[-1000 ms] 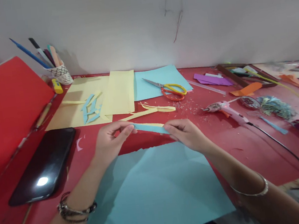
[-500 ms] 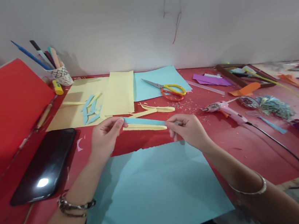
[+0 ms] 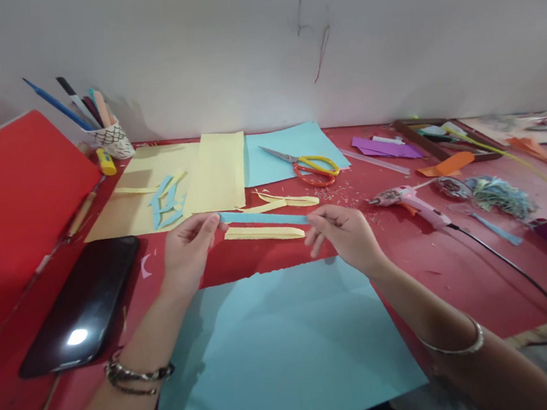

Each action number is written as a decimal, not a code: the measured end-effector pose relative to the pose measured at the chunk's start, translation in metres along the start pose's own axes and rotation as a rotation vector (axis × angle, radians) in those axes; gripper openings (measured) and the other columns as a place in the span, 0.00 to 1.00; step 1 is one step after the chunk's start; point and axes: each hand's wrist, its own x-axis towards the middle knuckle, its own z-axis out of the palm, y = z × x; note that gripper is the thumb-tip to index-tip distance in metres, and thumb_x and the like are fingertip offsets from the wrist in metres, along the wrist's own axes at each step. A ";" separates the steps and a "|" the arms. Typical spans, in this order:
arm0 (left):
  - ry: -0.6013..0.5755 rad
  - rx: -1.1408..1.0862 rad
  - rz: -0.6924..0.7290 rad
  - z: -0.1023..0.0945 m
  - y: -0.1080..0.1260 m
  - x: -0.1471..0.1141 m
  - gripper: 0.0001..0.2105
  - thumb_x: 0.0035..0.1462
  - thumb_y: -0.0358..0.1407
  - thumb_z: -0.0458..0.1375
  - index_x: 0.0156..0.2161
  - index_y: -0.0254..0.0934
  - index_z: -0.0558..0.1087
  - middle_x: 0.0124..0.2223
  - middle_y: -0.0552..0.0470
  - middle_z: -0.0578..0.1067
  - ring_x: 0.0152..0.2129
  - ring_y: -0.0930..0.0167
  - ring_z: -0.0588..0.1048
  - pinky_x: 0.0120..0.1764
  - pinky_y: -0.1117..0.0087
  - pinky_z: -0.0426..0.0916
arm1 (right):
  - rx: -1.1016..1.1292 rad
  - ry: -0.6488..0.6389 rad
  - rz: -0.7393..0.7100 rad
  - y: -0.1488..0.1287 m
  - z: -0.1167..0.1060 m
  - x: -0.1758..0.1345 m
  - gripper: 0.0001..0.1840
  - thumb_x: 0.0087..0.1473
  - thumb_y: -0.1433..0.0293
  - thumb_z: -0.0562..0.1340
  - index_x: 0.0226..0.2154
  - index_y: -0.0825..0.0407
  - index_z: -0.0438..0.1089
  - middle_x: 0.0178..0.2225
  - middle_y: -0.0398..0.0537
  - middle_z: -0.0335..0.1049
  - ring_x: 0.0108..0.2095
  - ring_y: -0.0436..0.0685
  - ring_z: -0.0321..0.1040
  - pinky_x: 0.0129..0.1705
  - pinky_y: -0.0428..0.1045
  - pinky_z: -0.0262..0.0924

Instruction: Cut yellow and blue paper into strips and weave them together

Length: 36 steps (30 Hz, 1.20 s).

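Note:
Between my two hands a narrow blue paper strip is stretched out, roughly level. My left hand pinches its left end between thumb and fingers. The right end is pinched by my right hand, whose lower fingers hang loosely. Just below the strip, a folded yellow paper strip lies on the red table. More yellow strips lie just beyond it. A large light-blue sheet spreads out under my forearms.
Scissors rest on a blue sheet at the back. A black phone lies left; a pen cup stands behind it. On the right are a pink glue gun with its cord, a yarn bundle and purple paper.
The blue strip has shifted slightly up and away from the folded yellow strip, so a gap of table shows between them. Its visible length between my hands has grown a little.

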 end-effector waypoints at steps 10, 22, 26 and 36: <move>0.026 -0.076 0.000 -0.001 -0.009 0.005 0.06 0.43 0.38 0.56 0.21 0.38 0.69 0.19 0.57 0.67 0.13 0.79 0.56 0.18 0.75 0.55 | -0.037 -0.119 0.001 0.000 -0.003 0.001 0.14 0.52 0.63 0.53 0.20 0.53 0.56 0.14 0.38 0.66 0.11 0.46 0.63 0.15 0.41 0.54; -0.123 0.153 -0.026 -0.004 0.001 0.001 0.09 0.46 0.41 0.53 0.25 0.38 0.71 0.18 0.57 0.66 0.15 0.76 0.59 0.20 0.75 0.58 | -0.332 0.037 -0.086 0.002 -0.007 0.003 0.13 0.53 0.67 0.49 0.20 0.52 0.57 0.12 0.36 0.61 0.10 0.44 0.55 0.17 0.41 0.51; -0.255 0.247 -0.041 -0.001 0.001 -0.003 0.16 0.48 0.42 0.52 0.41 0.37 0.69 0.23 0.56 0.71 0.16 0.76 0.62 0.22 0.75 0.60 | -0.424 0.116 -0.014 0.004 -0.010 0.007 0.14 0.53 0.66 0.49 0.20 0.52 0.60 0.09 0.35 0.56 0.09 0.44 0.49 0.17 0.42 0.47; -0.214 0.357 0.035 -0.001 -0.004 -0.004 0.09 0.50 0.38 0.49 0.35 0.38 0.67 0.23 0.57 0.69 0.19 0.75 0.66 0.23 0.76 0.60 | -1.116 0.035 -0.075 0.005 -0.005 0.003 0.18 0.53 0.63 0.51 0.17 0.52 0.62 0.14 0.43 0.60 0.17 0.49 0.57 0.20 0.45 0.43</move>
